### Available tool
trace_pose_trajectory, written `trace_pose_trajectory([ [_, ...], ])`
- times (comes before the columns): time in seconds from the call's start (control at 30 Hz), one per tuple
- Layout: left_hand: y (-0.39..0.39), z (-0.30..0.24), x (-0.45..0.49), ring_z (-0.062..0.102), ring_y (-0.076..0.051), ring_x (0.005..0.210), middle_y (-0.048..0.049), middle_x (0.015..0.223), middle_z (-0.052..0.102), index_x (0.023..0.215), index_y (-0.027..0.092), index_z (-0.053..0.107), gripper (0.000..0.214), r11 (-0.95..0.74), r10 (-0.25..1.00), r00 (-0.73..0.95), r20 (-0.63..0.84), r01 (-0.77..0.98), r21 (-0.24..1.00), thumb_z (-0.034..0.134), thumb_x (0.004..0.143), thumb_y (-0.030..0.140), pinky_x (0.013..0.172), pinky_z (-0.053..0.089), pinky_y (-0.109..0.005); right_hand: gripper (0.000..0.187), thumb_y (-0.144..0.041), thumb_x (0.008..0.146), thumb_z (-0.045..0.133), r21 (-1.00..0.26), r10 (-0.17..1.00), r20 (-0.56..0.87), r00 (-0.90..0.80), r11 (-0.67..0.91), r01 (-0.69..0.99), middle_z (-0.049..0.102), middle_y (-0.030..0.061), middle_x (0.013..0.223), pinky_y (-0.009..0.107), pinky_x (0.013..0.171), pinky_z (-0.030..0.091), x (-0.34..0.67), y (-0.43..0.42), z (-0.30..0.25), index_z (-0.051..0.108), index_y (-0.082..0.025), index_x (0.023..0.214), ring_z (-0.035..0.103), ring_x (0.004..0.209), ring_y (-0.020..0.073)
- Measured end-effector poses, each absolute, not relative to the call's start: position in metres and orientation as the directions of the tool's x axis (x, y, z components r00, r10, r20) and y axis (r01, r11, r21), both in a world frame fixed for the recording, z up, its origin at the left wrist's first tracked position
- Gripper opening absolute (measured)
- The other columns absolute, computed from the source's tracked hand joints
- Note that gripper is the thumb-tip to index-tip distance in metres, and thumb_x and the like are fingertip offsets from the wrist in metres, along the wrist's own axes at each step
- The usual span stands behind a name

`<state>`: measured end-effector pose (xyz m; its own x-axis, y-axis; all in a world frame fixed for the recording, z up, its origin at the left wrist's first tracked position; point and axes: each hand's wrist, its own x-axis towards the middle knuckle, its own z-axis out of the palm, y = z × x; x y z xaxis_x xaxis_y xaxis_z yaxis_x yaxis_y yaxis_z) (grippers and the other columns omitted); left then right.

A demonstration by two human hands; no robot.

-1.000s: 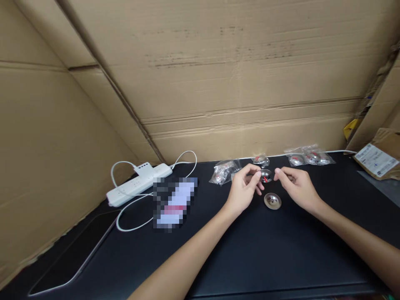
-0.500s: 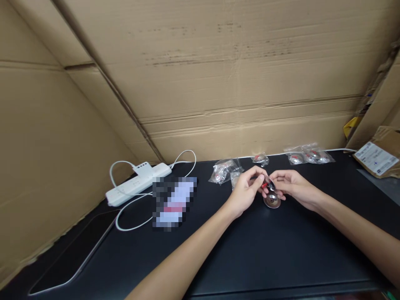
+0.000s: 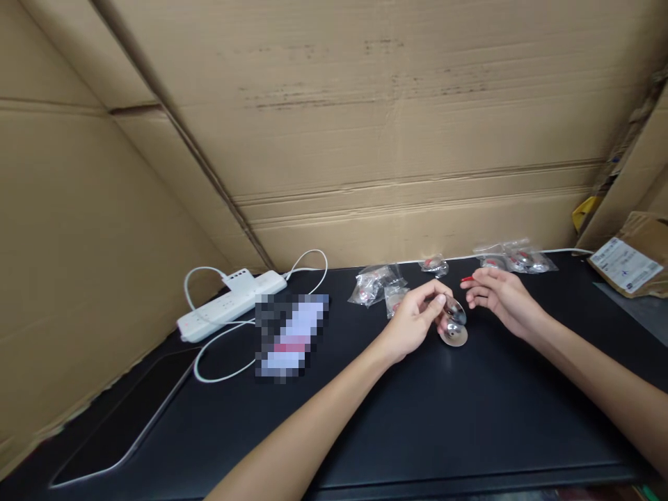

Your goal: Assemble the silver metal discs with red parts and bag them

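- Metal disc [image 3: 457, 311] sits tilted at the left hand's fingertips, over the right half of the desk [image 3: 443, 431], closer to the far edge than to the near one.
- I have the left hand [image 3: 415, 320] in a narrow pinch, thumb and fingers gripping that disc by its left side.
- I see the right hand [image 3: 498, 299] just apart from the disc, its fingertips closed on a small red piece [image 3: 467, 279], the other fingers loosely curled.
- A second disc [image 3: 455, 339] lies on the desk under the held one; they overlap from my viewpoint, and I cannot tell whether they touch.
- Along the far edge I have clear bags [image 3: 373, 287] with metal and red parts inside: some left of the hands, a small one behind them, more toward the far right corner.
- By that corner rests a brown package [image 3: 647, 226] bearing a white label.
- Toward the far left corner I see a white power strip [image 3: 211, 316]; a dark flat panel [image 3: 130, 417] lies along the left edge.
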<state>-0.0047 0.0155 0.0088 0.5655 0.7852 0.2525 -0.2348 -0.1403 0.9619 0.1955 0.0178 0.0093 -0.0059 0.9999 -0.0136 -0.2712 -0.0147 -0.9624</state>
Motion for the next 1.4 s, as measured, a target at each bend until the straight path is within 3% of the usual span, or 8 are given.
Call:
trace_pose_trajectory([
  [0.1, 0.015, 0.009, -0.004, 0.059, -0.011, 0.062, -0.0012, 0.075, 0.059, 0.090, 0.015, 0.058, 0.030, -0.187, 0.805, 0.523, 0.280, -0.223, 0.957, 0.061, 0.091, 0.045, 0.062, 0.049, -0.026, 0.018, -0.025, 0.074, 0.072, -0.941, 0.997, -0.074, -0.001, -0.070, -0.332, 0.069, 0.0060, 0.081, 0.031, 0.059, 0.051, 0.204, 0.023, 0.012, 0.056, -0.019, 0.080, 0.062, 0.062, 0.0152],
  [0.33, 0.016, 0.009, -0.004, 0.066, -0.014, 0.069, -0.0040, 0.078, 0.064, 0.091, 0.014, 0.061, 0.024, -0.216, 0.828, 0.485, 0.281, -0.186, 0.958, 0.059, 0.094, 0.038, 0.071, 0.053, -0.029, 0.013, -0.026, 0.076, 0.067, -0.877, 0.955, -0.209, -0.208, -0.277, -0.393, 0.047, -0.0034, 0.063, 0.019, 0.037, 0.016, 0.195, 0.015, 0.020, 0.061, -0.017, 0.082, 0.032, 0.045, 0.0063],
  [0.6, 0.014, 0.015, -0.006, 0.071, -0.018, 0.078, -0.0061, 0.083, 0.068, 0.092, 0.014, 0.062, 0.018, -0.221, 0.843, 0.444, 0.303, -0.228, 0.948, 0.059, 0.093, 0.032, 0.081, 0.056, -0.033, 0.031, -0.044, 0.085, 0.067, -0.943, 0.899, -0.280, -0.337, -0.323, -0.080, 0.024, -0.0112, 0.056, 0.019, 0.038, 0.005, 0.188, 0.006, 0.018, 0.057, -0.017, 0.075, 0.009, 0.044, 0.0033],
  [0.8, 0.014, 0.018, -0.006, 0.071, -0.019, 0.085, -0.0094, 0.100, 0.070, 0.092, 0.013, 0.066, 0.013, -0.250, 0.818, 0.467, 0.335, -0.235, 0.939, 0.060, 0.091, 0.025, 0.085, 0.055, -0.036, 0.038, -0.051, 0.082, 0.071, -0.962, 0.864, -0.257, -0.433, -0.272, 0.030, 0.021, -0.0127, 0.053, 0.020, 0.039, 0.007, 0.188, 0.003, 0.019, 0.051, -0.020, 0.074, 0.009, 0.045, 0.0041],
  [0.93, 0.015, 0.019, -0.010, 0.068, -0.020, 0.097, -0.0090, 0.112, 0.068, 0.112, 0.017, 0.065, 0.024, -0.363, 0.832, 0.440, 0.337, -0.027, 0.931, 0.059, 0.090, 0.019, 0.089, 0.054, -0.037, 0.037, -0.052, 0.080, 0.071, -0.966, 0.932, -0.139, -0.334, -0.054, 0.252, 0.028, -0.0113, 0.050, 0.022, 0.041, 0.012, 0.205, 0.013, 0.018, 0.057, -0.018, 0.077, 0.017, 0.043, 0.0052],
  [1.13, 0.010, 0.015, -0.016, 0.060, -0.021, 0.101, -0.0061, 0.106, 0.066, 0.106, 0.018, 0.067, 0.020, -0.675, 0.735, 0.487, 0.471, 0.465, 0.573, 0.052, 0.092, 0.018, 0.094, 0.048, -0.039, 0.038, -0.051, 0.079, 0.069, -0.824, 0.865, -0.113, -0.488, 0.193, 0.533, 0.040, -0.0057, 0.057, 0.024, 0.049, 0.020, 0.233, 0.025, 0.022, 0.064, -0.015, 0.071, 0.030, 0.053, 0.0083],
  [1.27, 0.006, 0.011, -0.014, 0.054, -0.021, 0.098, -0.0052, 0.100, 0.066, 0.099, 0.017, 0.069, 0.016, -0.751, 0.656, 0.631, 0.415, 0.488, 0.445, 0.056, 0.091, 0.020, 0.089, 0.046, -0.035, 0.034, -0.048, 0.081, 0.064, -0.790, 0.828, -0.254, -0.500, 0.121, 0.601, 0.041, -0.0055, 0.057, 0.024, 0.047, 0.018, 0.239, 0.023, 0.026, 0.064, -0.015, 0.073, 0.028, 0.048, 0.0076],
  [1.4, 0.003, 0.011, -0.011, 0.051, -0.021, 0.097, -0.0045, 0.096, 0.066, 0.088, 0.018, 0.071, 0.017, -0.816, 0.567, 0.733, 0.376, 0.436, 0.379, 0.055, 0.092, 0.020, 0.087, 0.044, -0.034, 0.028, -0.041, 0.081, 0.062, -0.740, 0.825, -0.217, -0.522, 0.210, 0.639, 0.047, -0.0031, 0.060, 0.023, 0.052, 0.026, 0.242, 0.025, 0.023, 0.064, -0.015, 0.069, 0.036, 0.055, 0.0093],
])
